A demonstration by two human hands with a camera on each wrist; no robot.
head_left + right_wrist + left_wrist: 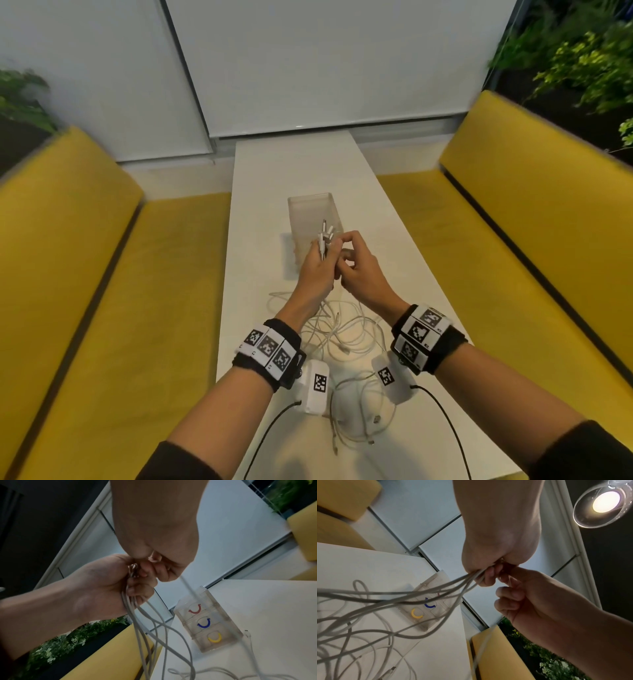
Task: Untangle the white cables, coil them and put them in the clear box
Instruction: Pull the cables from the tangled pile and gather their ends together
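Note:
Several white cables (342, 329) lie tangled on the white table (294, 164) below my raised hands. My left hand (320, 258) grips a bundle of their ends, with the connectors (323, 236) sticking up above the fist. In the right wrist view the strands (137, 615) hang down from that left hand (116, 582). Touching it from the right, my right hand (349, 253) pinches a single cable (189, 588), which runs down past the clear box (207, 626). The clear box (313, 212) stands upright just beyond both hands.
Red, blue and yellow curved handles show on the clear box's front (426, 605). Yellow benches (85, 274) (534, 240) flank the narrow table. Loose cable ends (359, 421) lie near the front edge. Black leads (445, 418) trail from the wrist cameras.

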